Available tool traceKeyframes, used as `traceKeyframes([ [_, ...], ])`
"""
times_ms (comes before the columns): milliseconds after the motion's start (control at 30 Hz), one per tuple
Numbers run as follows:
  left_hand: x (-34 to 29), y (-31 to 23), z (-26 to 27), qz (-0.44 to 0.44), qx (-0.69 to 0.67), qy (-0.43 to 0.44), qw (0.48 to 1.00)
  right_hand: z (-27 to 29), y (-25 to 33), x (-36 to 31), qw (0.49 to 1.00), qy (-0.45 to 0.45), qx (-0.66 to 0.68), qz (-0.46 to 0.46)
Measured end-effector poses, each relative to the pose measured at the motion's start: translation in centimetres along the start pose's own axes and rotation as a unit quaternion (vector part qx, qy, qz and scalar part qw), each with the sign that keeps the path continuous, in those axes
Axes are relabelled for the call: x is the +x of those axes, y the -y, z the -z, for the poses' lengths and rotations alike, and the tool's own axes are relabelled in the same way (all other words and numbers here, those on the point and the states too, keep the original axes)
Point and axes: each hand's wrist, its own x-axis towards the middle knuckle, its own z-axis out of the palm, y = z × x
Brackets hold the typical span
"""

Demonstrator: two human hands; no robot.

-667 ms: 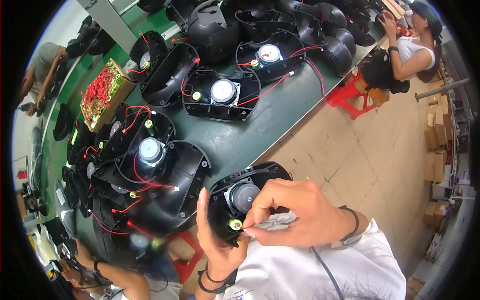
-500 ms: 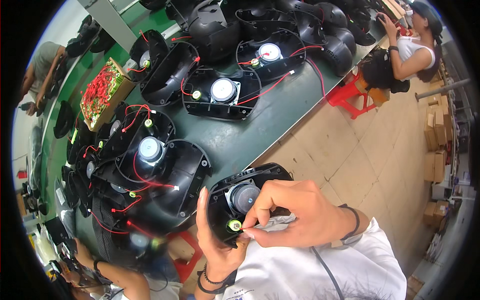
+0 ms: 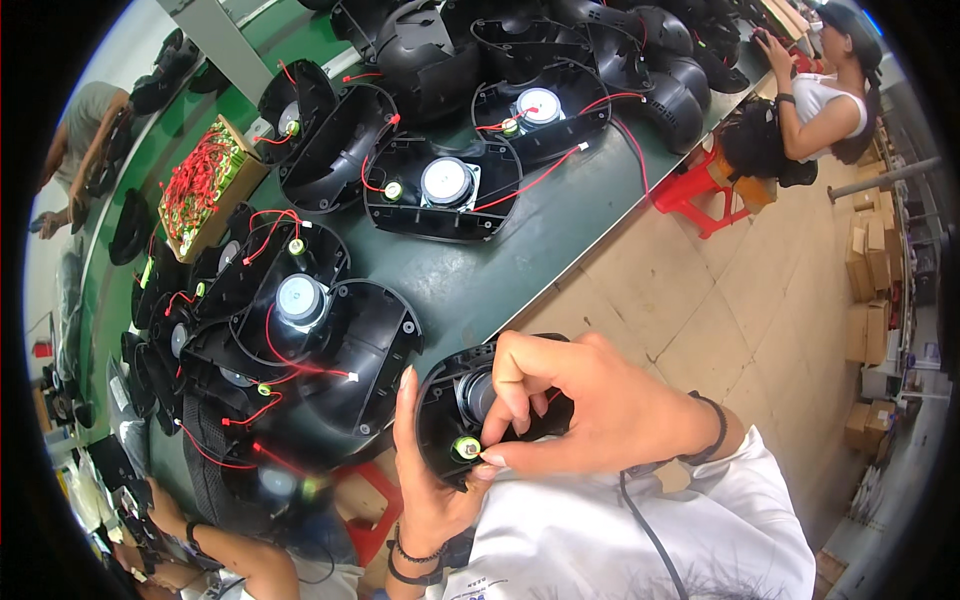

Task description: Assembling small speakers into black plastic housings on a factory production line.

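My left hand (image 3: pixel 432 505) is wrapped around the near-left side of a black plastic speaker housing (image 3: pixel 432 410), its thumb and fingers on the rim. Inside it sit a round grey speaker (image 3: pixel 473 396), partly covered by my right hand, and a small green-wrapped cylindrical cell (image 3: pixel 466 448) with a bare metal top. Thumb and forefinger of my right hand (image 3: pixel 600 415) are pinched together at the cell's right edge. Whatever lies between those fingertips is too small to make out. A bit of red wire shows beside the curled fingers.
On the green workbench (image 3: pixel 540 240) lie several black housings (image 3: pixel 445 225) with speakers, cells and red wires. A cardboard box (image 3: pixel 235 190) holds many red-wired green cells. A red stool (image 3: pixel 705 195) and a seated co-worker (image 3: pixel 835 110) are at the far right; other people work at the left.
My right hand has shifted a little, its fingers curling more over the speaker while the pinch stays by the cell. My left hand keeps its hold on the housing.
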Motion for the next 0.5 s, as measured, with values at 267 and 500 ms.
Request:
traceKeyframes([
  [267, -1.7, 4.1, -0.5, -0.016, -0.055, -0.058, 0.997, 0.0, -0.4, 0.2, 0.996, 0.056, 0.069, -0.010],
  [500, 0.1, 2.4, -1.3, -0.025, -0.087, -0.136, 0.987, 0.8, -0.2, -1.6, 0.950, -0.028, -0.266, 0.160],
])
